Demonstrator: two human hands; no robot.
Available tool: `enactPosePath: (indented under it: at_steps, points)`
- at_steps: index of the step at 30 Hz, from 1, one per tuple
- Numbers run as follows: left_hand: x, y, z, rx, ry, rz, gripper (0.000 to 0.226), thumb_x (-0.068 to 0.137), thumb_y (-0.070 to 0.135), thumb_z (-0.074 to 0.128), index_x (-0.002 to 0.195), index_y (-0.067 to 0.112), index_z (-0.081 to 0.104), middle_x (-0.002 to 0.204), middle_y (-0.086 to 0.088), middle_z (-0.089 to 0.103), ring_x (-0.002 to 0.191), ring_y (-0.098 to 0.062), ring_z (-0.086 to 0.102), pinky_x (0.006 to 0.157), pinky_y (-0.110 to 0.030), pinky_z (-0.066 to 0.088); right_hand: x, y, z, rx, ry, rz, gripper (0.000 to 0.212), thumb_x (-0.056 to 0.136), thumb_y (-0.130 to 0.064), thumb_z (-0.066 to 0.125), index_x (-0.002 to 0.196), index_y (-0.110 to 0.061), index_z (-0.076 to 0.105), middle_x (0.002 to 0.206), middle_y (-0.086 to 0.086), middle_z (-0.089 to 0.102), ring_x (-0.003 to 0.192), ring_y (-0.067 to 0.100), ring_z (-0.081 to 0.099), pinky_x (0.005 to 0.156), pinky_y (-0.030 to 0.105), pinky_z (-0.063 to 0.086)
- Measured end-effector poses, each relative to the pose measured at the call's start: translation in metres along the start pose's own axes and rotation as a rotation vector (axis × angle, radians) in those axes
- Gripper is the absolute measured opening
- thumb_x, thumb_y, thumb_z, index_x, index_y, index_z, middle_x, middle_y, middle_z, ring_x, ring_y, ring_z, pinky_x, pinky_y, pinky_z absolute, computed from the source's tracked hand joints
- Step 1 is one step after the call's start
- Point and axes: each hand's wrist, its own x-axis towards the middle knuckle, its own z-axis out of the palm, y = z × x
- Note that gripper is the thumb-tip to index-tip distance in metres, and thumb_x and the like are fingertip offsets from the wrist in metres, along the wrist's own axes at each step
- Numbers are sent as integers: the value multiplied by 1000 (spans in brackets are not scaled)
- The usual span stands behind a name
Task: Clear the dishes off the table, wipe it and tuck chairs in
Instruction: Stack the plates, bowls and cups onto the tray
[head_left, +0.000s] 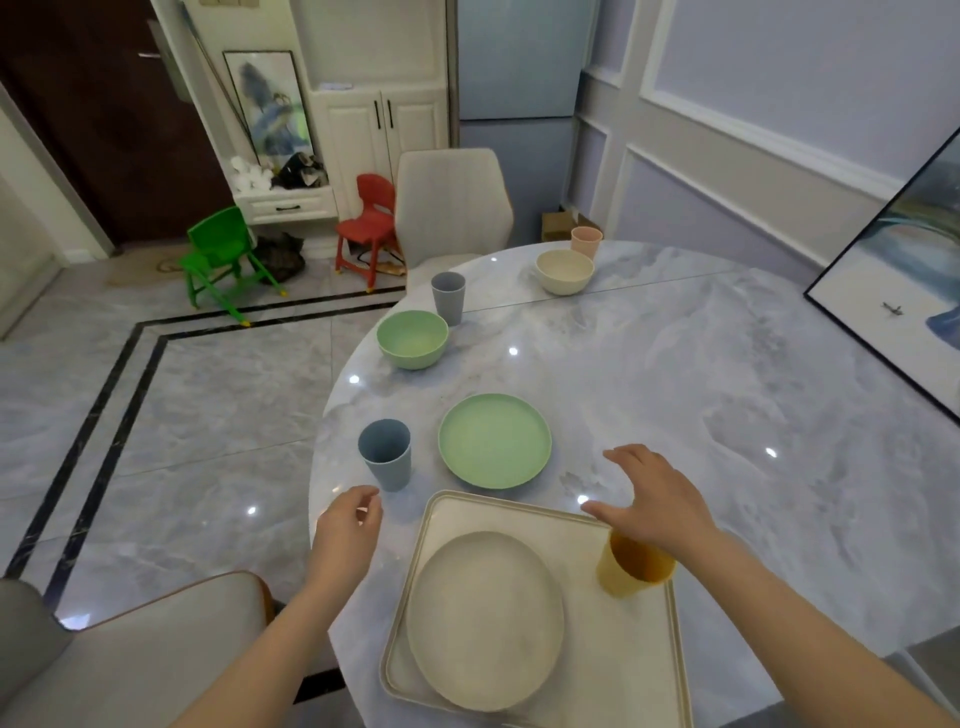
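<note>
A beige tray (582, 525) lies at the near edge of the round marble table (675, 374). On it rest a cream plate (485, 618) and a yellow cup (631, 571). Beyond the tray stand a green plate (494, 440) and a blue-grey cup (386, 453). Farther off are a green bowl (413, 339), a grey cup (448, 297), a cream bowl (564, 271) and a pink cup (586, 242). My left hand (347, 525) hovers just below the blue-grey cup, fingers curled, holding nothing. My right hand (652, 496) is spread open above the tray's far right corner, empty.
A beige chair (130, 654) stands at the near left, another beige chair (452, 202) at the table's far side. A framed picture (893, 291) leans against the wall on the right. Small green (221, 254) and red (369, 223) chairs stand on the floor.
</note>
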Motion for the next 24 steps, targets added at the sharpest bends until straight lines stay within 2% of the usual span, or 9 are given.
enactPosePath:
  at_steps: [5, 8, 12, 15, 17, 21, 24]
  points:
    - [30, -9, -12, -56, 9, -13, 36, 91, 27, 58, 125, 15, 54, 119, -4, 58, 95, -17, 58, 79, -30, 50, 20, -25, 7, 40, -23, 65, 71, 80, -64, 55, 140, -30, 36, 140, -12, 42, 127, 11, 44, 98, 27, 39]
    - [53, -17, -18, -61, -4, -10, 49, 84, 28, 68, 128, 19, 50, 124, -1, 53, 97, -15, 56, 77, -27, 48, 36, -41, 18, 109, -30, 123, 61, 84, -56, 55, 137, -28, 40, 131, -11, 51, 118, 10, 50, 91, 26, 44]
    - [82, -24, -23, -57, -41, 36, 72, 73, 27, 79, 136, 21, 43, 133, 0, 44, 109, -15, 50, 89, -29, 47, 61, -58, 38, 182, -43, 198, 48, 90, -40, 54, 135, -25, 43, 124, -7, 56, 110, 11, 55, 83, 24, 44]
    - [104, -30, -24, 21, -102, 121, 86, 67, 31, 83, 139, 23, 38, 139, 1, 39, 123, -17, 44, 102, -35, 43, 86, -68, 57, 302, -41, 312, 44, 91, -30, 57, 132, -17, 47, 119, 2, 59, 106, 17, 57, 85, 28, 45]
    - [118, -37, -23, 95, -174, 182, 94, 64, 38, 84, 142, 25, 34, 144, 4, 36, 130, -15, 38, 106, -32, 39, 102, -73, 72, 379, -37, 413, 45, 90, -25, 58, 131, -10, 47, 120, 10, 59, 108, 24, 57, 88, 32, 44]
    - [136, -43, -17, 154, -301, 254, 106, 58, 51, 83, 145, 33, 24, 148, 13, 31, 133, -8, 35, 104, -27, 37, 125, -74, 101, 472, -50, 625, 51, 90, -21, 58, 132, 2, 42, 123, 20, 57, 115, 33, 53, 88, 31, 41]
    - [145, -43, -11, 86, -343, 258, 102, 58, 49, 84, 142, 35, 28, 143, 17, 34, 127, -5, 40, 98, -23, 40, 137, -73, 118, 497, -50, 751, 52, 90, -24, 59, 129, 5, 41, 122, 22, 57, 114, 36, 53, 88, 34, 42]
